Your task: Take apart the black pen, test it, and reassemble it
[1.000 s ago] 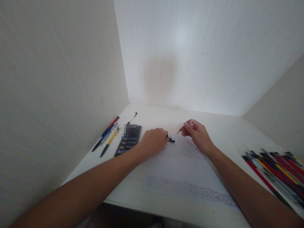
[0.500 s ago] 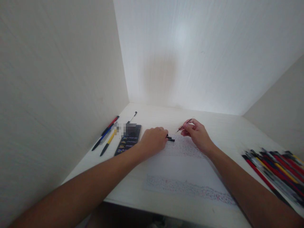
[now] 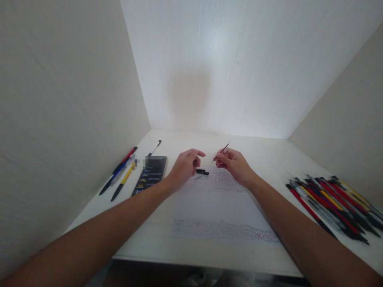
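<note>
My right hand (image 3: 231,163) pinches a thin dark pen refill (image 3: 224,149), its pointed end angled down to the left over the top of the written sheet. To its left, my left hand (image 3: 188,165) hovers with the index finger stretched toward the refill and the other fingers curled; nothing shows in it. Just below that hand, small black pen parts (image 3: 202,172) lie on the paper (image 3: 215,205). Lines of handwriting cover the sheet's top, and a band of blue and red marks runs along its bottom.
A phone (image 3: 155,171) with a lit screen lies left of the paper. Beyond it are a yellow-and-black pen (image 3: 123,182), a blue pen and a red pen. Many pens (image 3: 332,203) are piled at the right. Pale walls (image 3: 215,79) enclose the desk.
My left hand has let go of the black pen parts, lifted slightly and stretched out its index finger. The right hand still holds the refill. The view has shifted rightward.
</note>
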